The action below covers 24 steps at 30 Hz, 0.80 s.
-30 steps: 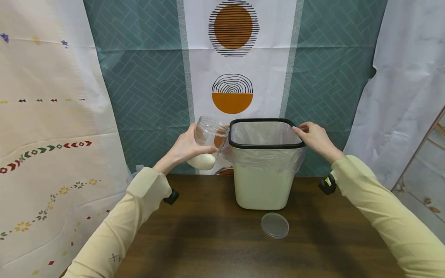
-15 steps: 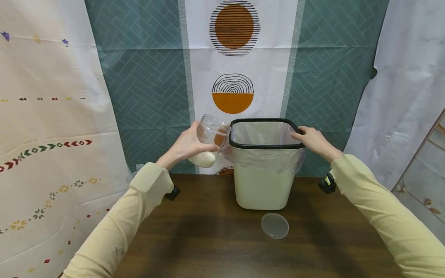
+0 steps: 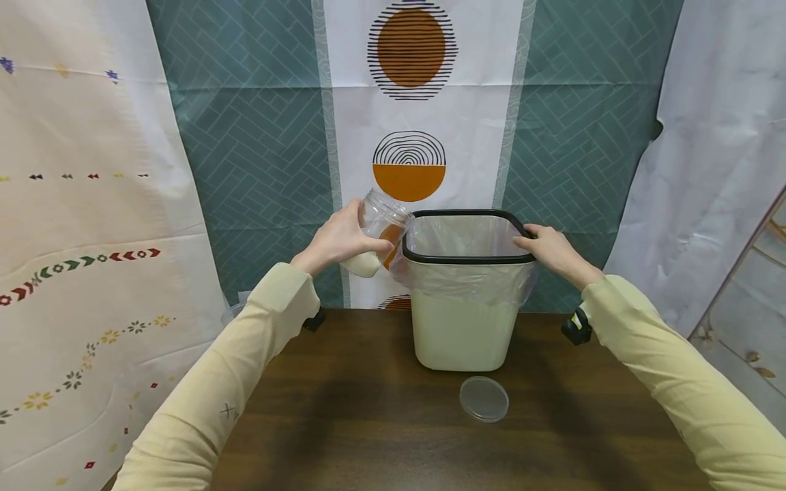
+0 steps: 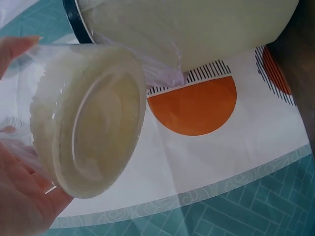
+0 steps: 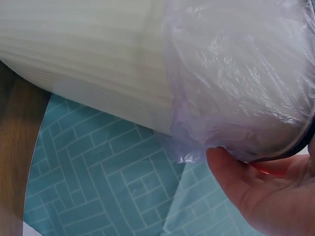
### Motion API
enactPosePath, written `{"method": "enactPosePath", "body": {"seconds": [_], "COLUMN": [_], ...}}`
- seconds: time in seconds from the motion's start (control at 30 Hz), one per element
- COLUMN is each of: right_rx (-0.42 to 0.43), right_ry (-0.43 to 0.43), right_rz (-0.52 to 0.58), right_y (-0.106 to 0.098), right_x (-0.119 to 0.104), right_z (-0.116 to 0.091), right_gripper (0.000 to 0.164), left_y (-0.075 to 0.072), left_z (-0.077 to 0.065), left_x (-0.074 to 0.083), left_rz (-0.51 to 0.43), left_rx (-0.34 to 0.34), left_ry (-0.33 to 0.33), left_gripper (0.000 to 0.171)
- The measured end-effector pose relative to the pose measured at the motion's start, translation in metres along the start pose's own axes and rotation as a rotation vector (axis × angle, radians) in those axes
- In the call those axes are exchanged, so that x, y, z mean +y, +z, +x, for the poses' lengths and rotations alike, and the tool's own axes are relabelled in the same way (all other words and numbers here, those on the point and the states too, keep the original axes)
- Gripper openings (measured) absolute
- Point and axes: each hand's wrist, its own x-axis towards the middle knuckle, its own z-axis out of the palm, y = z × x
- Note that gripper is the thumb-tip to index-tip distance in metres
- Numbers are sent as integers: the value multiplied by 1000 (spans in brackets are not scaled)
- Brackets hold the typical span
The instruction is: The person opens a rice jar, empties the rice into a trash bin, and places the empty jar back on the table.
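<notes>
My left hand (image 3: 344, 235) grips a clear jar (image 3: 384, 221) round its side, tilted with its mouth toward the bin's left rim. Pale, whitish contents (image 4: 106, 123) lie in the jar's base, seen through the bottom in the left wrist view. A pale green trash bin (image 3: 463, 327) with a black rim (image 3: 469, 259) stands on the table, lined with a thin translucent bag (image 3: 473, 283) folded over the edge. At the bin's right rim, my right hand (image 3: 555, 252) holds the edge, thumb inside and fingers outside; the right wrist view shows its fingertips against the bag.
A round clear lid (image 3: 484, 399) lies on the brown wooden table (image 3: 368, 436) in front of the bin. Patterned cloths (image 3: 258, 170) hang behind and at both sides. Part of a clear object (image 3: 236, 308) shows behind the left sleeve.
My left hand has raised the jar and brought it rightward, tilting it further toward the bin. The right hand has shifted its hold slightly on the rim. The bin and lid stay put.
</notes>
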Motion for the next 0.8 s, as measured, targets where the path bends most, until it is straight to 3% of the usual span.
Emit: {"method": "enactPosePath", "body": {"seconds": [0.17,0.47,0.8], "right_rx": [-5,-19,-19], "right_ry": [9,19,28], "right_rz": [17,10,24], "right_y": [1,0,-1], "right_x": [0,-3,-1], "right_z": [0,0,1], "right_gripper": [63,64,65], "left_y": [1,3,6], "left_z": [6,12,24], "left_x": [5,15,26], "left_rz": [50,124,240], "left_rx": [16,61,88], "left_ry": [9,41,109], "left_gripper": [62,76,79]}}
